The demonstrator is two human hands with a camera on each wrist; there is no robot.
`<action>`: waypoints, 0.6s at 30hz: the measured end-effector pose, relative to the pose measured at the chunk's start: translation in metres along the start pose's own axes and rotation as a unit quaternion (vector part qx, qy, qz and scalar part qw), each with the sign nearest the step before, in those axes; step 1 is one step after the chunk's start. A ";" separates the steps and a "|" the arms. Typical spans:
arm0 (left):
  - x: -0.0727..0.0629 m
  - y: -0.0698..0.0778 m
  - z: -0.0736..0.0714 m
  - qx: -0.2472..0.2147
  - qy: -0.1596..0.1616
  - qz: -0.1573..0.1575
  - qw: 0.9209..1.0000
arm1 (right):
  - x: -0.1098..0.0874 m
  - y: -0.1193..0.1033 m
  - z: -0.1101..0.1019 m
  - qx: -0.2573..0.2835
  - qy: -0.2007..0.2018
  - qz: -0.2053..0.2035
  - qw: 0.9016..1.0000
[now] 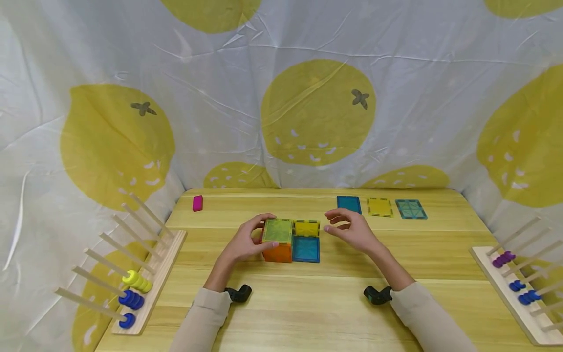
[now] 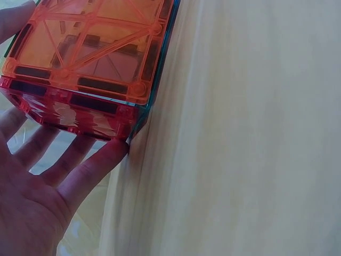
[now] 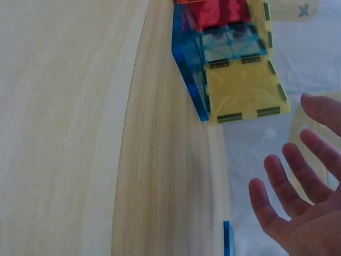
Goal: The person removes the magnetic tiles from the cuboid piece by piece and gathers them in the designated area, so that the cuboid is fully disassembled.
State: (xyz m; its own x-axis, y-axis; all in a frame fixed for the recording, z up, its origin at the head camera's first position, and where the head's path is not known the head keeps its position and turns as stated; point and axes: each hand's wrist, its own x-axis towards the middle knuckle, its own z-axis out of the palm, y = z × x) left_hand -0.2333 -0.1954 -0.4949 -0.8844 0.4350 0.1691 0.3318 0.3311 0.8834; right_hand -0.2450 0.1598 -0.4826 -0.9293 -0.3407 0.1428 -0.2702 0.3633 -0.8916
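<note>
My left hand holds a cube of translucent magnetic tiles, thumb along its front and fingers at the far left side. The cube has a yellow-green top and an orange front; a red side shows against the fingertips in the left wrist view. Right of the cube, a blue magnetic tile lies flat on the table. A yellow magnetic tile stands upright along its back edge. My right hand, fingers loosely bent and holding nothing, hovers just right of that yellow tile, apart from it.
Blue, yellow and teal tiles lie at the back right of the table. A magenta block sits back left. Pegged wooden racks with coloured rings stand at left and right. A lemon-print curtain hangs behind.
</note>
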 end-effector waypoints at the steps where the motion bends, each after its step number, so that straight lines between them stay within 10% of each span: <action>1: 0.000 0.000 0.000 0.000 0.000 0.001 1.000 | 0.001 0.000 0.001 0.002 -0.001 -0.002 1.000; 18: 0.000 0.003 0.000 0.006 0.001 0.004 1.000 | 0.013 -0.004 0.021 0.007 -0.019 -0.017 1.000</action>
State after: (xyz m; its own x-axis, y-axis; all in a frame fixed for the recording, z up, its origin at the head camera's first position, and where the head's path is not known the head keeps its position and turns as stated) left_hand -0.2322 -0.1942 -0.4928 -0.8824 0.4362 0.1761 0.3419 0.3378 0.8769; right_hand -0.2503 0.1362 -0.4863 -0.9093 -0.3852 0.1576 -0.2979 0.3380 -0.8928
